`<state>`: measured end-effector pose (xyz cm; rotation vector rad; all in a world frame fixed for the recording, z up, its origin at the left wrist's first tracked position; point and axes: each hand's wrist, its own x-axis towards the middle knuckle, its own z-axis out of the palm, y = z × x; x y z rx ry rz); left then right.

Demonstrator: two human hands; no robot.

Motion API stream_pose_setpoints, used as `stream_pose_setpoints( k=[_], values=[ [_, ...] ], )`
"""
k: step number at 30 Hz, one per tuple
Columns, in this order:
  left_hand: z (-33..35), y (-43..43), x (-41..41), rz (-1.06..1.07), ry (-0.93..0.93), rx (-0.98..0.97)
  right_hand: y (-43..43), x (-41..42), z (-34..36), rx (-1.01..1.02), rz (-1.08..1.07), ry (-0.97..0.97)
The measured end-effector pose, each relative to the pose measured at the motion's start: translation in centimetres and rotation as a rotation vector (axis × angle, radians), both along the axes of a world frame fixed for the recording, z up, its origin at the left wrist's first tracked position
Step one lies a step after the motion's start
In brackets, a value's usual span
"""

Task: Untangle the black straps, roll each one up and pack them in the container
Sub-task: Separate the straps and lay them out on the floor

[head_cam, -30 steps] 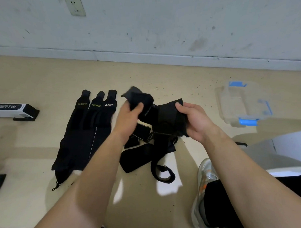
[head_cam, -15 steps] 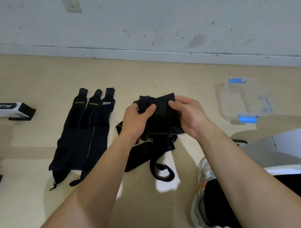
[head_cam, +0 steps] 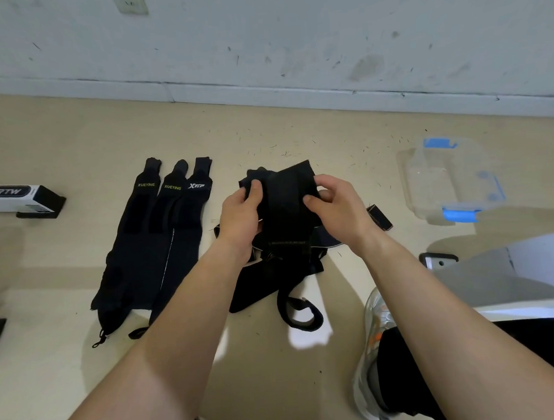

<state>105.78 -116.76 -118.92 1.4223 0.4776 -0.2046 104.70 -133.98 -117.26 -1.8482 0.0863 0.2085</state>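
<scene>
Holding a wide black strap (head_cam: 285, 203) up between both hands, the person has the left hand (head_cam: 240, 217) with fingers curled round its left edge and the right hand (head_cam: 338, 207) pinching the right edge, just above the tangled pile (head_cam: 265, 282) on the floor (head_cam: 298, 140). Three more straps (head_cam: 151, 239) lie flat to the left, and the clear container (head_cam: 450, 178) sits well off right.

Head-worn view of a person's two bare arms and one shod foot.
The left hand (head_cam: 238, 216) and right hand (head_cam: 340, 214) lead back along bare forearms to the frame's lower edge. At lower right is a silver-grey and white trainer (head_cam: 367, 373) with orange accents, under a black trouser leg (head_cam: 410, 381).
</scene>
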Motion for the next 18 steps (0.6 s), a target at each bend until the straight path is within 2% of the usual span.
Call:
stream_pose_setpoints(
  k=[4,6,13,15,18],
  values=[
    [0.2,0.4,0.2,0.149,-0.121,0.319,-0.1,0.1,-0.5,0.057,-0.112,-0.009],
    [0.5,0.5,0.2,0.173,-0.167,0.394,-0.3,0.1,-0.4,0.099,-0.114,-0.013],
    [0.6,-0.8,-0.6,-0.04,-0.317,0.559,0.1,0.0,-0.5,0.15,-0.032,-0.05],
    [0.6,-0.9,-0.5,-0.057,-0.307,0.539,0.1,0.0,-0.4,0.175,-0.028,-0.048],
    [0.9,-0.9,-0.2,-0.027,-0.19,0.361,0.1,-0.1,-0.3,0.183,-0.023,-0.047]
  ],
)
